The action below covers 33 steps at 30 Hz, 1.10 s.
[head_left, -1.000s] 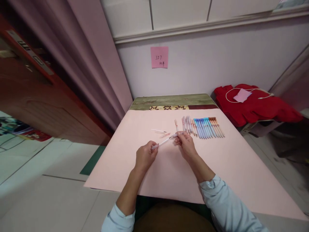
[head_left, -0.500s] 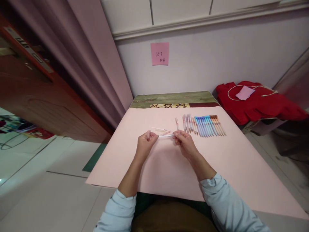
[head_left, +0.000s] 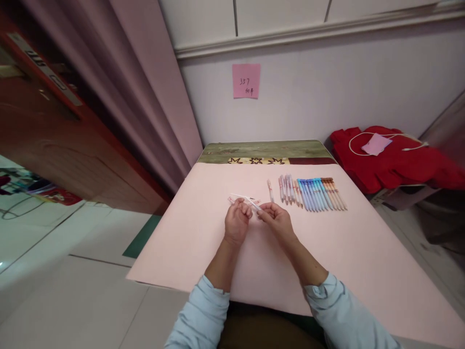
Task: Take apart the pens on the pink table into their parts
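Pen piece [head_left: 247, 199], a slim white stick, sits just above the pink sheet [head_left: 327, 252] that covers the worktop [head_left: 261, 150]. It slants down from left to right between my two hands. My left hand [head_left: 238, 224] has its grip pinched round the upper stretch of it, fingers curled in. My right hand [head_left: 278, 222] pinches the lower end between thumb and forefinger. It may be a barrel or a refill; it is too thin here for me to tell.

I judge I am midway through fitting one pen together. A lone pen [head_left: 270, 190] lies just left of the row of pens [head_left: 314, 194], and small loose bits [head_left: 256, 201] lie just beyond my fingertips. The next move calls for both ends held in line and a light, straight push, with no bending.
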{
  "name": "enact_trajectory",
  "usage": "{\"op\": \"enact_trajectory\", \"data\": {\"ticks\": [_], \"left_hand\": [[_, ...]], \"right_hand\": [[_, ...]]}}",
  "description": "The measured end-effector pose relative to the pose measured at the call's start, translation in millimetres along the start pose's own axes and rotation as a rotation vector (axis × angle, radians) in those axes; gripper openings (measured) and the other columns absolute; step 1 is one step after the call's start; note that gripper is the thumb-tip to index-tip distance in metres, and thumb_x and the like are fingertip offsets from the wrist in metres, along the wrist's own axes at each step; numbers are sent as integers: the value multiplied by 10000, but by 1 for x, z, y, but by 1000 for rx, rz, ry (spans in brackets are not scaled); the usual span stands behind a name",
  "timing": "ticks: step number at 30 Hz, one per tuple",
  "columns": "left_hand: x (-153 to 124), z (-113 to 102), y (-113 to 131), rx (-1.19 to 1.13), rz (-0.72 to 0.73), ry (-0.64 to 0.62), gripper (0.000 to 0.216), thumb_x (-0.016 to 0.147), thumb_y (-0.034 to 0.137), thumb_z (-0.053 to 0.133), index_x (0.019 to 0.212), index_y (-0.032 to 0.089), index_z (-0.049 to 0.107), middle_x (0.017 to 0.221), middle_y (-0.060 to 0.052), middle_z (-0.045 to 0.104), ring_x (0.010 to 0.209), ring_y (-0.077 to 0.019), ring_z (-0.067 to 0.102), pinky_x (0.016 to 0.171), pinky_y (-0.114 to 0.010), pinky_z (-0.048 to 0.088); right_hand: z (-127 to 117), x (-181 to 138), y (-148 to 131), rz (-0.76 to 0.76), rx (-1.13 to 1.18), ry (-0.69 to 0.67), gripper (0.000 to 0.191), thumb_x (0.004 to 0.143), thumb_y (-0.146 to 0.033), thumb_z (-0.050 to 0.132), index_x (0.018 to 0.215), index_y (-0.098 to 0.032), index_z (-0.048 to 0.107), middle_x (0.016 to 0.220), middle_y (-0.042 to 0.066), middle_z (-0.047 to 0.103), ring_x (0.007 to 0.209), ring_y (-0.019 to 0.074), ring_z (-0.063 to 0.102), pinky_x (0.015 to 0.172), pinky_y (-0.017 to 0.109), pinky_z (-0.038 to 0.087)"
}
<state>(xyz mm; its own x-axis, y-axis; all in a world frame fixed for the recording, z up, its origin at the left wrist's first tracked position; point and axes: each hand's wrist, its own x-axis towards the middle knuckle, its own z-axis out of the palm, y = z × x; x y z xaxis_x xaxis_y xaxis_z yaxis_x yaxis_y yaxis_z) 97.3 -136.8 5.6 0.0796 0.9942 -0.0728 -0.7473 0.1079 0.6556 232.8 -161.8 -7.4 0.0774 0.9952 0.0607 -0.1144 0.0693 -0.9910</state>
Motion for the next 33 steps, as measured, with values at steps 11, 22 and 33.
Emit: {"op": "enact_trajectory", "data": {"ticks": [11, 22, 33], "left_hand": [[4, -9, 10, -251, -22, 112, 229, 984, 235, 399, 869, 150, 578, 1265, -158, 625, 1186, -215, 602, 1045, -382, 445], [-1, -9, 3, -93, -29, 2, 149, 909, 313, 588, 908, 163, 583, 1251, -158, 643, 1225, -253, 580, 1090, -449, 395], [-4, -3, 0, 53, -86, 30, 373, 798, 240, 737, 1142, 138, 634, 1032, -105, 725, 964, -186, 693, 1011, -373, 468]], "right_hand": [[4, -10, 2, -126, -395, 42, 189, 785, -376, 670, 864, -208, 707, 682, -1, 625, 591, 136, 501, 567, 246, 408], [5, -6, 10, -118, -425, 28, 196, 778, -388, 685, 870, -216, 711, 689, 10, 637, 582, 148, 500, 565, 269, 413], [10, -5, 4, -74, -72, 96, 292, 760, -446, 727, 899, -199, 654, 859, 46, 699, 703, 158, 613, 675, 280, 493]]}}
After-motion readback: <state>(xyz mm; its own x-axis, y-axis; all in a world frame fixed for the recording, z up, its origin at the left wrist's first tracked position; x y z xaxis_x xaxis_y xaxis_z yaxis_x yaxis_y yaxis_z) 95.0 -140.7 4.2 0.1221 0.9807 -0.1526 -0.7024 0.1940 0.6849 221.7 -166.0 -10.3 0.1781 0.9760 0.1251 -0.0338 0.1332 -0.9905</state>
